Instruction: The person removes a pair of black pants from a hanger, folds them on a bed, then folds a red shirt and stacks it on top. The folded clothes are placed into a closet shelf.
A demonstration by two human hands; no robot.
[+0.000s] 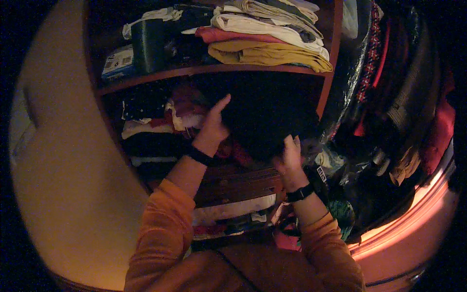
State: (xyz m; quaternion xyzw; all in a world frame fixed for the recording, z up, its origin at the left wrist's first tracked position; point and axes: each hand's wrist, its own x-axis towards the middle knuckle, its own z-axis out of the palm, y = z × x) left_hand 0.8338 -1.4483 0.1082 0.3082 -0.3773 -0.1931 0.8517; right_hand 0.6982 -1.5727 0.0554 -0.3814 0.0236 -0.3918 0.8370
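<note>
A dark, nearly black bundle of cloth [268, 109] fills the space between my hands, in front of the middle shelf. Its folds are lost in shadow. At its left edge is my left hand [213, 126], thumb raised along the cloth and the other fingers mostly hidden. My right hand [292, 157], slightly blurred, grips the lower right edge. Both wrists wear black bands. To the left of the bundle, folded clothes [149, 126] in dark, white and red are stacked on the same shelf.
The upper shelf [175, 73] carries folded yellow and white cloths [270, 51] and a dark green cylinder [147, 45]. Garments [401, 84] hang at the right, some under clear plastic. Below lie a wooden drawer front [237, 184] and more folded cloth [237, 210]. A pale door panel [73, 164] stands left.
</note>
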